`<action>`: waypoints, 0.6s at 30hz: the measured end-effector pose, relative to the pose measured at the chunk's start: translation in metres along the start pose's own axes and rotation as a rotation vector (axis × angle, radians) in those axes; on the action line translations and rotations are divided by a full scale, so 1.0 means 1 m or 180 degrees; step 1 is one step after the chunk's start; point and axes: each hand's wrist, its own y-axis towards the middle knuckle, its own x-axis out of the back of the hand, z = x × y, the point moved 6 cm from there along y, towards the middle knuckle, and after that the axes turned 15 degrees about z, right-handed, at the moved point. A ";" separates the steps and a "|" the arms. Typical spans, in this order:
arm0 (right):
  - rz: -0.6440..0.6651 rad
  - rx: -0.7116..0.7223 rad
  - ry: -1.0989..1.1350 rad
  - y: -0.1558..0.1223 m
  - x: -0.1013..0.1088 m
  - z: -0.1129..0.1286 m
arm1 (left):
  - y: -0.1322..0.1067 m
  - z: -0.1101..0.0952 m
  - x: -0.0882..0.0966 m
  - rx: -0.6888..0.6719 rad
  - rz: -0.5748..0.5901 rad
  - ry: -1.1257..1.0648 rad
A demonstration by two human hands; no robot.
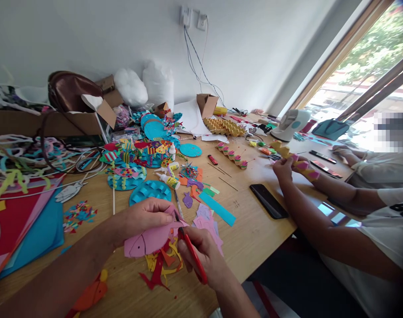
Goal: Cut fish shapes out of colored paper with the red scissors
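A pink paper fish (146, 241), marked with a dark eye dot and a curved line, was held above the wooden table (248, 240), its tail end at the blades of red-handled scissors (195, 258). The left hand (148, 217) pinched its upper edge between thumb and fingers; the right hand (206, 251) curled its fingers around the handles. Red and yellow scraps (157, 269) lay beneath.

Your head camera looks ahead and down at the desk (243, 240), your hands (142, 217) close near six o'clock, window (357, 62) at two.
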 end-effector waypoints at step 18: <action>0.0011 -0.0133 -0.0225 -0.002 0.000 -0.006 | -0.001 0.000 0.001 0.0145 0.0364 0.0309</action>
